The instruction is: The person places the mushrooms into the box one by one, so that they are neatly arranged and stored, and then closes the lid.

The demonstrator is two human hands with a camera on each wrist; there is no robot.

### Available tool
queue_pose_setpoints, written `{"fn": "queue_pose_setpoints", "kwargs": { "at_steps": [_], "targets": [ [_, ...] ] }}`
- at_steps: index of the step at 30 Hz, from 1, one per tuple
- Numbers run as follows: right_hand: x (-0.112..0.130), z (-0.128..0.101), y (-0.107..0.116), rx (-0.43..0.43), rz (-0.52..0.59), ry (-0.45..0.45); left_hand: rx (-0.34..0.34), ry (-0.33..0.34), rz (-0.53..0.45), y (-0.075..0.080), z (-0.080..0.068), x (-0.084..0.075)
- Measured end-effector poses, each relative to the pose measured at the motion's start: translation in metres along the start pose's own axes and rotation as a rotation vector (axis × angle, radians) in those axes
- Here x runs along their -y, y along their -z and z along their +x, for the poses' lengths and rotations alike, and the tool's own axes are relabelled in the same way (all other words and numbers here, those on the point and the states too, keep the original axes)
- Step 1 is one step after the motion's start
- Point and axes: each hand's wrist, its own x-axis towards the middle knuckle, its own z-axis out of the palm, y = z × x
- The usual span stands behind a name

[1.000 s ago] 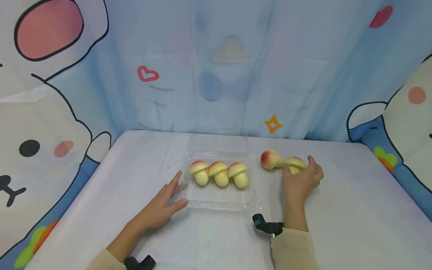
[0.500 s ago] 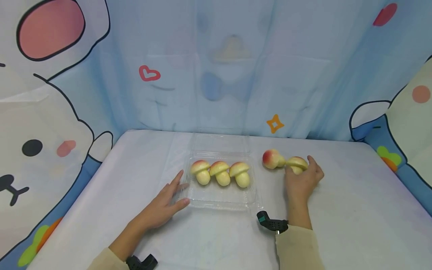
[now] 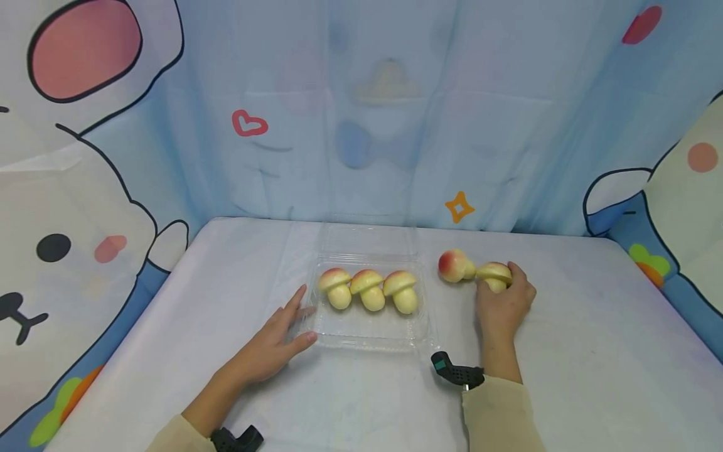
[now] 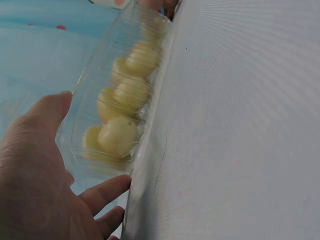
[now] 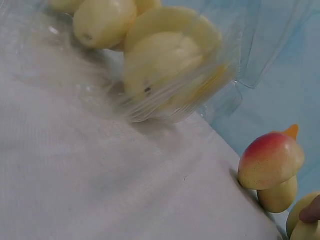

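Three yellow toy mushrooms with reddish caps, the middle one (image 3: 368,290) among them, lie in a row inside a clear plastic clamshell box (image 3: 367,339). At the box's left side rests my left hand (image 3: 271,345), its fingers spread and straight along the wall; the left wrist view shows the thumb near the rim. To the right of the box, my right hand (image 3: 504,307) grips another toy mushroom (image 3: 494,274) between thumb and fingers on the table. Just left of it, a toy mushroom with a red cap (image 3: 455,266) lies on its side. The right wrist view barely catches my right fingertip (image 5: 311,211).
The box's raised clear lid (image 3: 368,238) stands behind it, near the table's back edge. A white cloth covers the table (image 3: 361,402). Behind hangs a blue printed curtain (image 3: 282,169). Black camera mounts (image 3: 457,371) are on both wrists.
My right hand's fingers have drawn in closer round the mushroom. The view has shifted slightly. My left hand and the mushrooms in the box stay put.
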Motion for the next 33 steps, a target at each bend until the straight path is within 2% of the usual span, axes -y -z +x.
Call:
{"fn": "queue_pose_setpoints", "kwargs": {
  "at_steps": [9, 16, 24, 33],
  "targets": [
    [0.002, 0.001, 0.006, -0.047, 0.047, -0.046, -0.009, -0.009, 0.01, 0.0, 0.001, 0.001],
    [0.016, -0.003, 0.014, -0.065, 0.122, -0.054, -0.003, 0.012, 0.017, 0.0, 0.0, 0.0],
    [0.022, -0.006, 0.015, 0.013, 0.069, -0.005, -0.006, 0.012, 0.009, 0.0, -0.001, -0.001],
    [0.03, -0.008, 0.018, 0.008, 0.052, 0.029, -0.005, -0.007, 0.01, 0.0, -0.002, -0.003]
  ]
}}
